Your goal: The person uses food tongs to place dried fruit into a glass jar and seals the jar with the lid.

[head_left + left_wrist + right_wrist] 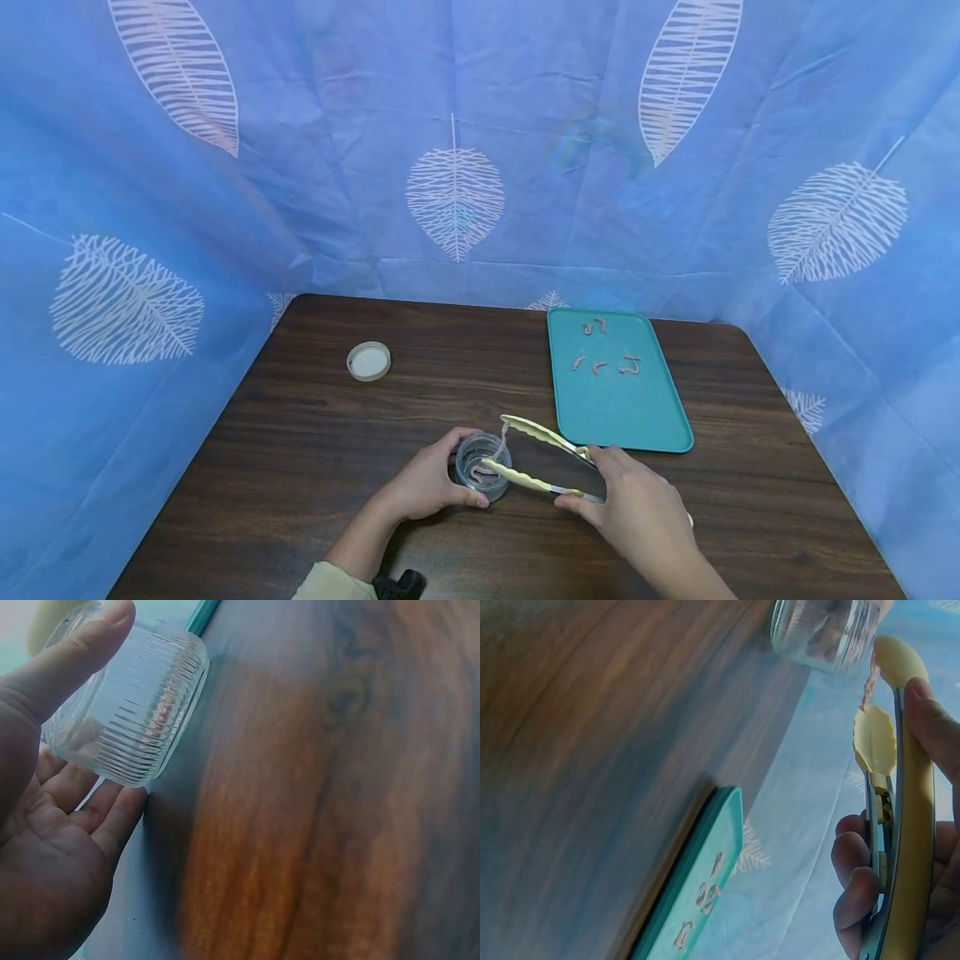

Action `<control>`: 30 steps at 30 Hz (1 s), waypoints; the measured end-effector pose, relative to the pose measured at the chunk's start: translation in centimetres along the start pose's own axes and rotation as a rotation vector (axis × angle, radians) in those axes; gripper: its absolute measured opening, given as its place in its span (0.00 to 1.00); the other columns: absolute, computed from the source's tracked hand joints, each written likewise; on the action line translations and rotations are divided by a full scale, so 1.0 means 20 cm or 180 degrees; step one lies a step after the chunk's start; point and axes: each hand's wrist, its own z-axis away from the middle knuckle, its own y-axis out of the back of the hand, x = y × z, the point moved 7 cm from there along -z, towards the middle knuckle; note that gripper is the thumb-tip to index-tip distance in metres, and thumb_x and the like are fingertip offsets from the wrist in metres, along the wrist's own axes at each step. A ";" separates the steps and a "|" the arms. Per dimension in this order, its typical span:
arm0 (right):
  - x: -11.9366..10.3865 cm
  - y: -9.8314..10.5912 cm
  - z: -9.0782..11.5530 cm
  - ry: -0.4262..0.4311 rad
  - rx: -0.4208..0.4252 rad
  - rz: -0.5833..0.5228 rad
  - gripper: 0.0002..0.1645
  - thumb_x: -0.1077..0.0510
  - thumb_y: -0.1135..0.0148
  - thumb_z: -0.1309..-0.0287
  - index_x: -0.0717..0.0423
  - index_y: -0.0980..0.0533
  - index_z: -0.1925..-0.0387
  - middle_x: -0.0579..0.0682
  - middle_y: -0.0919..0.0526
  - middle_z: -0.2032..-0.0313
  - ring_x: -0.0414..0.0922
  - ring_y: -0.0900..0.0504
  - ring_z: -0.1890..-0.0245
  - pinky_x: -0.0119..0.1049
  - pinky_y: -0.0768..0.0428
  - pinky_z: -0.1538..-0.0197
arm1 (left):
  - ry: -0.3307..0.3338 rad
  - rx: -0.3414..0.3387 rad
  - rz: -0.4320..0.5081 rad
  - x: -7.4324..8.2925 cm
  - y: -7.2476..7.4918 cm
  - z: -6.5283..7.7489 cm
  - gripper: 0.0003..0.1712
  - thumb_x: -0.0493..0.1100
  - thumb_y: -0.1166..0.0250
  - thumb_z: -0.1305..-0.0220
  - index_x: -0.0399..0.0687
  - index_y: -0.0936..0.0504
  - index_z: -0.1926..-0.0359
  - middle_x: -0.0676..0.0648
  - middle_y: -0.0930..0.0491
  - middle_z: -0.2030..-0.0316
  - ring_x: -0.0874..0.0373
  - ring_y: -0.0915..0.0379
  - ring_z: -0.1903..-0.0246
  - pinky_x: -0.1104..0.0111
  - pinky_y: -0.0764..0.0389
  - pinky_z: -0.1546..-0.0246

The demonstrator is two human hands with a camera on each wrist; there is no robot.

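My left hand (427, 483) grips a small clear glass jar (491, 493), thumb on the near side and fingers round the far side. In the left wrist view the ribbed jar (154, 712) leans, with pinkish matter inside. My right hand (645, 508) holds a pair of tongs (536, 484) with pale yellow scalloped tips, their arms spread apart. One tip lies over the jar's mouth, the other beyond its far right rim. A thin pinkish worm-like strand (502, 442) hangs from the far tip down toward the jar. More such strands lie inside the jar.
A teal tray (622, 425) stands at the back right, with several small pinkish worm-like pieces (597, 367) scattered over its far half. A round lid (369, 362) lies at the back left of the dark wooden table (300, 467). Blue leaf-print cloth (337, 192) hangs around the table.
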 end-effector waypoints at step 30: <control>-0.07 0.02 0.01 0.0035 -0.0144 0.0041 0.56 0.25 0.22 0.71 0.56 0.20 0.43 0.50 0.13 0.53 0.47 0.12 0.63 0.43 0.16 0.68 | 0.0068 -0.0020 0.0034 0.00 0.00 0.00 0.56 0.58 0.17 0.57 0.67 0.36 0.29 0.54 0.20 0.41 0.54 0.24 0.38 0.50 0.27 0.37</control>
